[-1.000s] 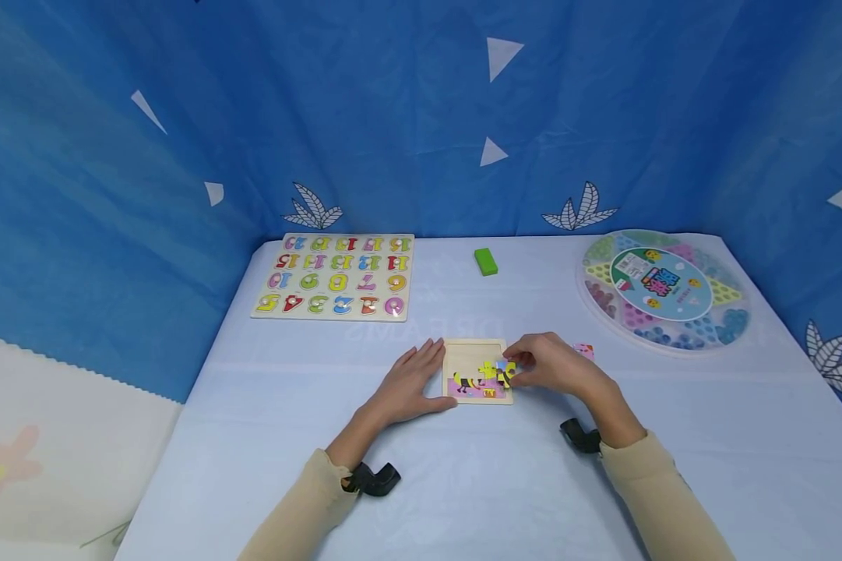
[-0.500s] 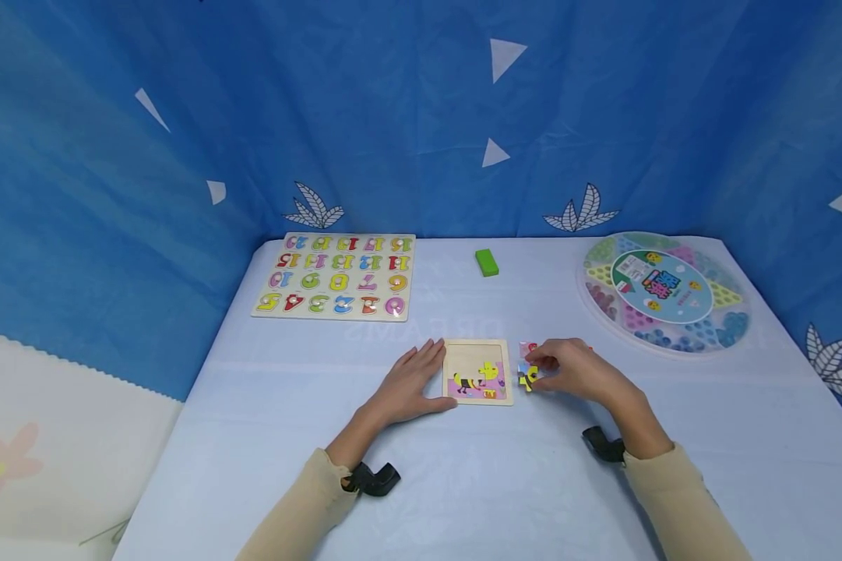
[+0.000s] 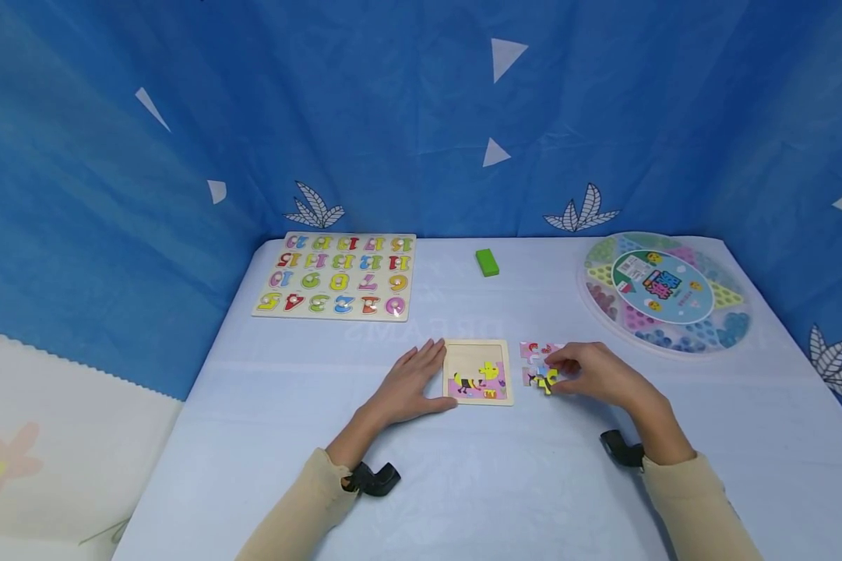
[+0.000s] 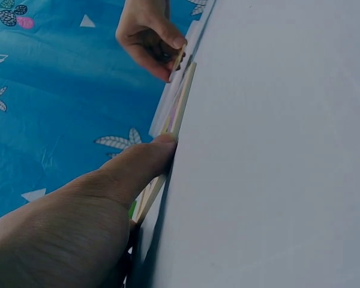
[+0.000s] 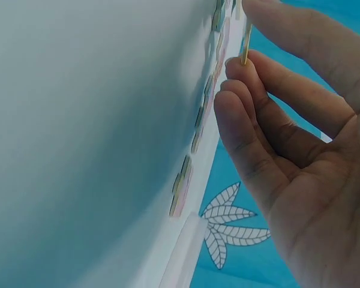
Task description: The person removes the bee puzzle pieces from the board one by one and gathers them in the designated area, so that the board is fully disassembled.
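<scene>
My left hand [image 3: 408, 386] rests along the left side of a small wooden puzzle frame [image 3: 509, 374], fingers straight and thumb [image 4: 163, 139] on its near edge. Inside the frame, the near and right parts hold jigsaw pieces with pink ground and a yellow-and-black picture. Bare wood shows in the far left part. To the right, my right hand [image 3: 599, 375] pinches a yellow, black and blue jigsaw piece [image 3: 547, 380] between thumb and fingers; the right wrist view shows this piece [image 5: 247, 45] edge-on. Several loose pink pieces [image 3: 530, 351] lie beside and partly behind that hand.
A number puzzle board [image 3: 332, 276] lies at the back left. At the back middle sits a green block [image 3: 487, 262]. A round, clear-rimmed game set [image 3: 664, 287] occupies the back right. Blue patterned cloth [image 3: 392, 117] hangs behind the white table.
My right hand has moved right, carrying the jigsaw piece from over the frame's right edge to above the loose pieces, which show more now. The left hand has kept its place.
</scene>
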Available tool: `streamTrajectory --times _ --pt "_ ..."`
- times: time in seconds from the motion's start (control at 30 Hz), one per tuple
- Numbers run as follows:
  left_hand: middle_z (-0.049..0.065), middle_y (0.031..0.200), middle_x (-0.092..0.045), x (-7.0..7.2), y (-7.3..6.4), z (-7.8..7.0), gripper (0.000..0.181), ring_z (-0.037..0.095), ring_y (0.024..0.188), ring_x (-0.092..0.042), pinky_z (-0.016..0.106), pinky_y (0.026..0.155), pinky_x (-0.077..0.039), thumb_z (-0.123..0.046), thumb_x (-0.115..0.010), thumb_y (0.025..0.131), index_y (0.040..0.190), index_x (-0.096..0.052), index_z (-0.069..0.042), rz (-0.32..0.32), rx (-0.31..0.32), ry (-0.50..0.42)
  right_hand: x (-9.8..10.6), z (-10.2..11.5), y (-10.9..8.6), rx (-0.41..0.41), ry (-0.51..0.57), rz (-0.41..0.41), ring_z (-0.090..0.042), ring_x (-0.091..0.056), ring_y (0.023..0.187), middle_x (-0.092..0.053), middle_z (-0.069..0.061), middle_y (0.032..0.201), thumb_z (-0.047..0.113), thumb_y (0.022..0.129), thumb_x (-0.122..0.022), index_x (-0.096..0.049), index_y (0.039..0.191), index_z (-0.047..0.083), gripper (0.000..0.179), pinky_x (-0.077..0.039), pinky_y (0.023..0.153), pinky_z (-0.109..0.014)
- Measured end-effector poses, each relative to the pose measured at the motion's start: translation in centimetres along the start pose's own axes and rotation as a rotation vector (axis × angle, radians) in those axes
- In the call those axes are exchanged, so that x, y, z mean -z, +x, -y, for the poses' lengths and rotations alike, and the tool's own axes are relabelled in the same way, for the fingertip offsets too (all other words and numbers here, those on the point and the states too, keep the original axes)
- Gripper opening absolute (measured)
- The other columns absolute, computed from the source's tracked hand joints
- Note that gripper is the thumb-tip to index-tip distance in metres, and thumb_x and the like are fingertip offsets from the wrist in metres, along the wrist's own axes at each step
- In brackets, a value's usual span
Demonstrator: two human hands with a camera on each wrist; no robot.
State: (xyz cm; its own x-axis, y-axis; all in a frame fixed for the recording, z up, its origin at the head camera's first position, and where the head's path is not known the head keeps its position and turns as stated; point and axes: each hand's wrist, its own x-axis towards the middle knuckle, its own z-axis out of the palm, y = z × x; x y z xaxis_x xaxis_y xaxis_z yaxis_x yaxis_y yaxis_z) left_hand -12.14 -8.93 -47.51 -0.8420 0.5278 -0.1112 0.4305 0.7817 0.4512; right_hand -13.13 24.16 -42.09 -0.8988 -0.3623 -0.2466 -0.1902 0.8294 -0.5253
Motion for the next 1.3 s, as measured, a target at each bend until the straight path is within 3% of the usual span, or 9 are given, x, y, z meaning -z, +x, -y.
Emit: streamTrajectory --times 0.6,1.3 --pt "0.002 0.164 -0.016 0.2 0.0 0.0 0.094 0.018 0.153 -0.011 0.041 0.125 -0.012 -0.059 -0.061 0.087 0.155 -0.021 -0.008 -0.003 -0.012 -0.005 0.4 -2.1 -0.4 -0.01 -0.03 -0.016 -0.015 -0.056 0.082 -0.068 -0.005 0.096 0.014 0.075 -0.083 -0.071 0.111 0.001 0.041 -0.051 0.072 -0.03" --pt "0.001 0.164 -0.016 0.0 0.1 0.1 0.094 0.017 0.153 -0.01 0.041 0.125 -0.011 -0.059 -0.062 0.086 0.155 -0.022 -0.009 -0.002 -0.005 -0.016 0.4 -1.9 -0.2 -0.045 -0.028 0.012 -0.016 -0.055 0.082 -0.066 -0.005 0.096 0.013 0.075 -0.083 -0.071 0.112 0.0 0.041 -0.053 0.074 -0.031"
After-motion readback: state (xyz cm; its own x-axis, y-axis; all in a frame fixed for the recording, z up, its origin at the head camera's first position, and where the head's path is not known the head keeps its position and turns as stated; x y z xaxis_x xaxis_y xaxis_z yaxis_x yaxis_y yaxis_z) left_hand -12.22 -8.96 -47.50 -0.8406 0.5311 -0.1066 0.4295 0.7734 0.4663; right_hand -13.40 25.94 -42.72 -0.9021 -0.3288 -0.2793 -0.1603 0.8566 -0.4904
